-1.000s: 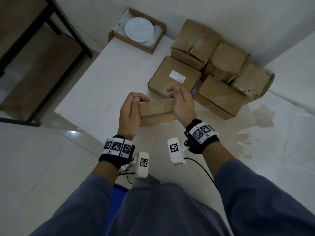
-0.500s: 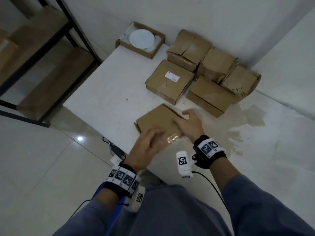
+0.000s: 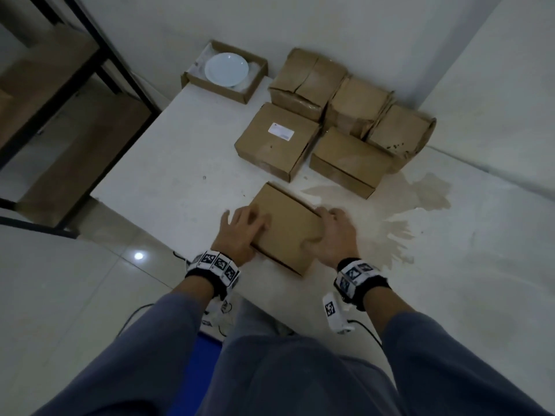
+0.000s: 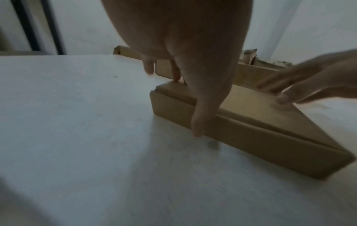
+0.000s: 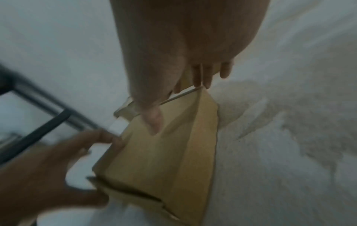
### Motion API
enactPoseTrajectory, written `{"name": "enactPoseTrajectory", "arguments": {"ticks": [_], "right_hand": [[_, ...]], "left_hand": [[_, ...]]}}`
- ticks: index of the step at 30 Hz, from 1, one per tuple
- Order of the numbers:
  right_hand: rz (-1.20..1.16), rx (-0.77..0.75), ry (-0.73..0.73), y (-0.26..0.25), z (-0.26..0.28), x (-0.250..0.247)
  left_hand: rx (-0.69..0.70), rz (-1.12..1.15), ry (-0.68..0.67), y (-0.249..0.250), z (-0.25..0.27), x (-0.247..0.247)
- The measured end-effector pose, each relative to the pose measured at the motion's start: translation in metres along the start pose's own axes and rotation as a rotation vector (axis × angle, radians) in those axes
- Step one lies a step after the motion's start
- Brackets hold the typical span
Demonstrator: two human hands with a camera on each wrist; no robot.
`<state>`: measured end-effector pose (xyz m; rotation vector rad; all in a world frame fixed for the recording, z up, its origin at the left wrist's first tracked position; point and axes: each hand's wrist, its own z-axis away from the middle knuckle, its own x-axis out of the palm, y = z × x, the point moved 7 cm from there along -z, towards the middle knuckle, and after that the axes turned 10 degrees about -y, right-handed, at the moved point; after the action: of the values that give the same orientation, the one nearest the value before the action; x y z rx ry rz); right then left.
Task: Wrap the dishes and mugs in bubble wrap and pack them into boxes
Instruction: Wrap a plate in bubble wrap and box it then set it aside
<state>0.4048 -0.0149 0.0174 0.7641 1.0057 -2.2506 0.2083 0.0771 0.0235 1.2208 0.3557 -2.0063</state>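
Observation:
A closed flat cardboard box (image 3: 288,226) lies on the white table (image 3: 168,181) near its front edge. My left hand (image 3: 243,232) rests on the box's left side with fingers (image 4: 174,71) stretched over the top and the thumb (image 4: 201,119) down the near wall. My right hand (image 3: 330,232) lies over the right corner of the box (image 5: 170,160), with its thumb (image 5: 154,122) on the lid and fingers reaching past the far edge. A white plate (image 3: 226,69) sits in an open box (image 3: 192,81) at the table's far left corner. No mug or bubble wrap is plainly visible.
Several closed cardboard boxes (image 3: 279,139) are grouped at the back against the wall, some crumpled (image 3: 402,133). A wet-looking stain (image 3: 420,196) spreads over the table to the right. A black-framed shelf (image 3: 90,31) stands to the left. The floor (image 3: 60,295) lies below the table's front edge.
The box, held up on edge between both hands a second ago, now lies flat on the table. My left hand has moved onto its top.

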Motion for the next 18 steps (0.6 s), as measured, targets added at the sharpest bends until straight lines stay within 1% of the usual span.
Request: {"name": "enactPoseTrajectory", "arguments": {"ticks": [2,3,6,9,14,18], "right_hand": [[0.252,-0.066,-0.135,-0.019,-0.004,0.016],[0.335,-0.077,-0.174,-0.027,-0.006,0.023],[0.512,-0.088,-0.209,-0.044,-0.014,0.043],[0.529,-0.031,-0.228,-0.048,-0.021,0.054],[0.504,0.038,-0.271,-0.053,-0.033,0.056],[0.503,0.057,-0.279,-0.056,-0.038,0.052]], "left_hand": [[0.068,-0.167,-0.073,-0.004,-0.02,-0.004],[0.125,-0.241,-0.109,-0.004,-0.031,-0.006],[0.299,-0.396,-0.176,0.002,-0.057,-0.014],[0.415,-0.415,-0.205,0.007,-0.074,-0.017],[0.403,-0.336,-0.244,0.001,-0.083,-0.021],[0.466,-0.285,-0.252,-0.005,-0.09,-0.018]]}}
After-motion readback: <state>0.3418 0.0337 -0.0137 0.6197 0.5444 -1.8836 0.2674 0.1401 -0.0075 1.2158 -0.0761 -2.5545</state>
